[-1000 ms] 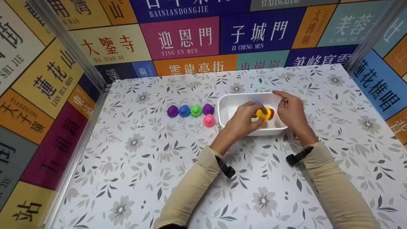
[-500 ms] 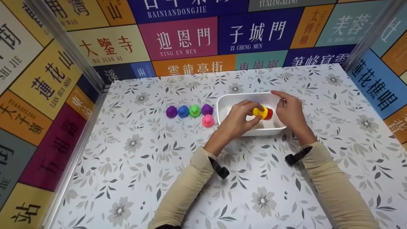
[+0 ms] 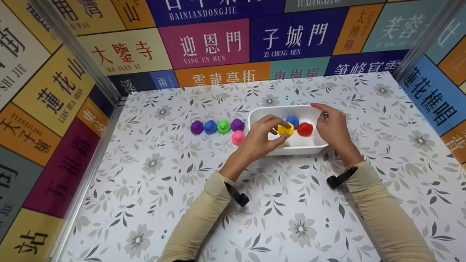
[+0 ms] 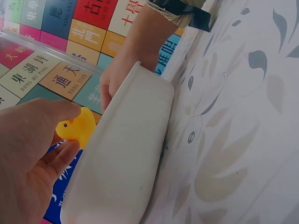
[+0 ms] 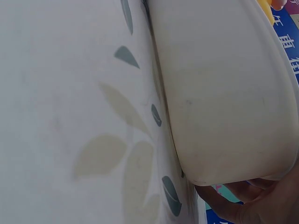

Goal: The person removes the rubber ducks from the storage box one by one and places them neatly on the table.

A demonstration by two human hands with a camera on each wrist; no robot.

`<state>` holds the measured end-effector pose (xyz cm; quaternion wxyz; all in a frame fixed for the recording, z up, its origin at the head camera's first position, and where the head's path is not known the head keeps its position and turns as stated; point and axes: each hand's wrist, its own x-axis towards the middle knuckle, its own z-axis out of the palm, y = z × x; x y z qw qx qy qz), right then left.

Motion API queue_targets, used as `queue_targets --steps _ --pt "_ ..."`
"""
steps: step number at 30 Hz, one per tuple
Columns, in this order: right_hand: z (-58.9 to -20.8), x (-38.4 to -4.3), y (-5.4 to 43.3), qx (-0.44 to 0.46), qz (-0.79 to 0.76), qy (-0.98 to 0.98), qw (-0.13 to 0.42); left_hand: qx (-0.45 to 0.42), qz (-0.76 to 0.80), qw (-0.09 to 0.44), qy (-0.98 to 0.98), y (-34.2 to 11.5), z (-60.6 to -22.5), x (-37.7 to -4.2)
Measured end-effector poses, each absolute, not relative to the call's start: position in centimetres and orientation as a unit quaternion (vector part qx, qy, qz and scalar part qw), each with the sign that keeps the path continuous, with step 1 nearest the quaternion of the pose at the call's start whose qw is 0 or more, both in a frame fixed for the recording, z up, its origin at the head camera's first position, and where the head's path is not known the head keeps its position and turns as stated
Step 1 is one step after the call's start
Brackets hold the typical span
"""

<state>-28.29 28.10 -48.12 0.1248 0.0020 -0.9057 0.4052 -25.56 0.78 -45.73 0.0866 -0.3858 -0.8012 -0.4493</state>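
Yellow duck [image 3: 284, 129], finger-pinched by L hand [image 3: 260, 135], is best held clear of tub [image 3: 300, 150], gripped @ 3 o'clock by R hand [image 3: 333, 127]

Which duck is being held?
The yellow duck, pinched by the left hand; the red duck and blue duck in the white tub and the five ducks outside aren't held.
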Motion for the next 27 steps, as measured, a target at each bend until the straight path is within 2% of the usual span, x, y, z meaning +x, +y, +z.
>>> queue_targets --steps 20,27 --pt "-47.9 -28.3 28.1 -0.009 0.411 -0.905 0.113 -0.369 -0.444 0.105 -0.81 -2.6 -45.7 -25.3" --pt "-48.2 -28.3 28.2 0.0 0.4 -0.906 0.135 -0.359 -0.438 0.119 -0.816 -3.8 -45.9 -25.5"
